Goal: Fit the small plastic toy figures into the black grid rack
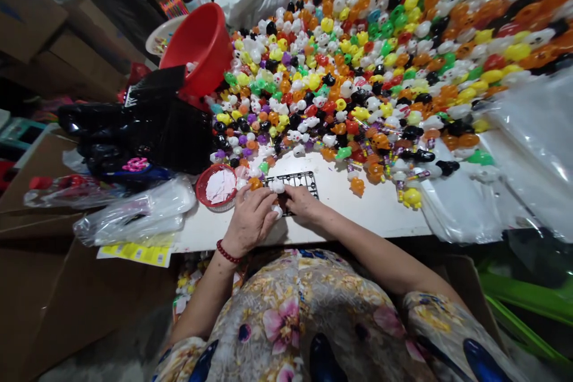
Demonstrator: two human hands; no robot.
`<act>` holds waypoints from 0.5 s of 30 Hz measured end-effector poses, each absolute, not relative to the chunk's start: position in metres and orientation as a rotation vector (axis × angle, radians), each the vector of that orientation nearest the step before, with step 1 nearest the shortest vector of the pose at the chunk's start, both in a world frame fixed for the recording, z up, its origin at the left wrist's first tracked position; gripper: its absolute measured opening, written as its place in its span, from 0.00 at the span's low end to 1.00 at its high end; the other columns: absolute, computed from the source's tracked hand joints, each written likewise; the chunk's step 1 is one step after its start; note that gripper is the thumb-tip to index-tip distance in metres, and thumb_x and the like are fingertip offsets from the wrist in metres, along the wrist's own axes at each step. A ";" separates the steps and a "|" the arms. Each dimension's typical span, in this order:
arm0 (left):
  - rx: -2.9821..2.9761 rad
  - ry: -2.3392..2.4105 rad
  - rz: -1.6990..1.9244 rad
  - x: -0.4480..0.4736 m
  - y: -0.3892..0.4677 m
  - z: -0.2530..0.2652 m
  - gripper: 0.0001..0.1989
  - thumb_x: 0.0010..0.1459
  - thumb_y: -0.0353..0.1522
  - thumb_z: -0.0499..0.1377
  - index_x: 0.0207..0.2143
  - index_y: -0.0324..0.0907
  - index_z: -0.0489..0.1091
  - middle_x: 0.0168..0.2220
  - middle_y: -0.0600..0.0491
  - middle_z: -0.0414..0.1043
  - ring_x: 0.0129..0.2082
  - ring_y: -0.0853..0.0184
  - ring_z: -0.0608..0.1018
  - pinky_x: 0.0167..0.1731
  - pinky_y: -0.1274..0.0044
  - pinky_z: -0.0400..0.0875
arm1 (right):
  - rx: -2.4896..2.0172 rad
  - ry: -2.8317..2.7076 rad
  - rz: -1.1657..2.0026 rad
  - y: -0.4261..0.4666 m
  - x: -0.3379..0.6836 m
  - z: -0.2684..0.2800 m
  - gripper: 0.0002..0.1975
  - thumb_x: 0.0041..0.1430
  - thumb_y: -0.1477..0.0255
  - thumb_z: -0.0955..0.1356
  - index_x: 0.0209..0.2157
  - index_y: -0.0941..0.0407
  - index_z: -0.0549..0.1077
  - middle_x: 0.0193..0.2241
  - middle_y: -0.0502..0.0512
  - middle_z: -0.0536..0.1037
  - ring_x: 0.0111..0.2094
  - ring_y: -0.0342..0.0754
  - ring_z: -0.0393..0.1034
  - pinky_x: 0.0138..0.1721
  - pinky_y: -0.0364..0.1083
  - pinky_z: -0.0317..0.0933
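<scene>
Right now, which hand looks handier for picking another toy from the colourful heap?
Probably the right hand. It rests on the black grid tray, nearer the heap of toys, and seems free. The left hand has a white piece at its fingertips.

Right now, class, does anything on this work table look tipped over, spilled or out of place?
Yes. The red bucket lies tipped on its side at the back left, its mouth facing the heap of small coloured toys spread loose over the white table. The hands work at a black tray near the front edge.
</scene>
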State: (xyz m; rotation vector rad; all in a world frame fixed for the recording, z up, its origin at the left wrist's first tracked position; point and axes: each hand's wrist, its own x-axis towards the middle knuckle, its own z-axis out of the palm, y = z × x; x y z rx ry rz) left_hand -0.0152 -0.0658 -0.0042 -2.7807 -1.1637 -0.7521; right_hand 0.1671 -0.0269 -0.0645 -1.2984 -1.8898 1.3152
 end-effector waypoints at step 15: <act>-2.787 -1.227 -0.762 -0.018 -0.067 -0.009 0.20 0.69 0.36 0.45 0.60 0.41 0.60 0.51 0.42 0.73 0.53 0.59 0.74 0.60 0.60 0.57 | -1.341 -2.181 1.181 -0.026 0.166 -0.061 0.15 0.57 0.78 0.66 0.45 0.56 0.76 0.35 0.57 0.82 0.34 0.50 0.73 0.35 0.43 0.60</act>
